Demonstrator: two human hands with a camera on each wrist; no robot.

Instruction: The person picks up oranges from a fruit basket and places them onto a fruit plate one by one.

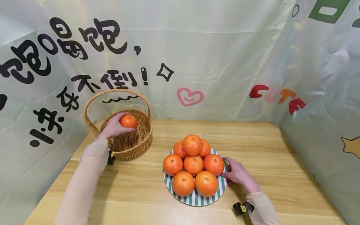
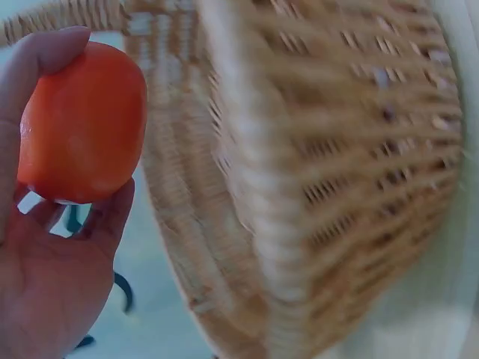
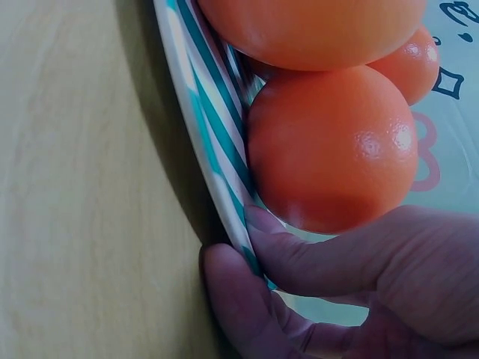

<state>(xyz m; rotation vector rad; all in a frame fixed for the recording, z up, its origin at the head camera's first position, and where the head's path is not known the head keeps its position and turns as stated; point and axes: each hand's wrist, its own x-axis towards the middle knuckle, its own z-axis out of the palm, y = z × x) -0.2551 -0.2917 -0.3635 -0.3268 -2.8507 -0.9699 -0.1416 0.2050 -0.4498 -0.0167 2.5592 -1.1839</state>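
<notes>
My left hand (image 1: 116, 126) grips an orange (image 1: 128, 121) over the opening of a wicker basket (image 1: 132, 153). In the left wrist view, thumb and fingers curl round that orange (image 2: 84, 123) near the woven rim (image 2: 258, 179). On the table's middle, a round plate (image 1: 194, 200) with green and white stripes bears several oranges (image 1: 206, 183), one stacked on top of others. At the plate's right edge is my right hand (image 1: 239, 172). The right wrist view shows its thumb (image 3: 299, 258) on the upper side of the rim and a finger underneath, close to one orange (image 3: 333, 149).
The basket's tall handle (image 1: 121, 90) arches over it at the back left. A wooden table (image 1: 137, 187) lies under everything. Behind it and along both sides hang pale printed sheets (image 1: 222, 62). Each wrist wears a small black device, such as the one (image 1: 242, 208) on the right.
</notes>
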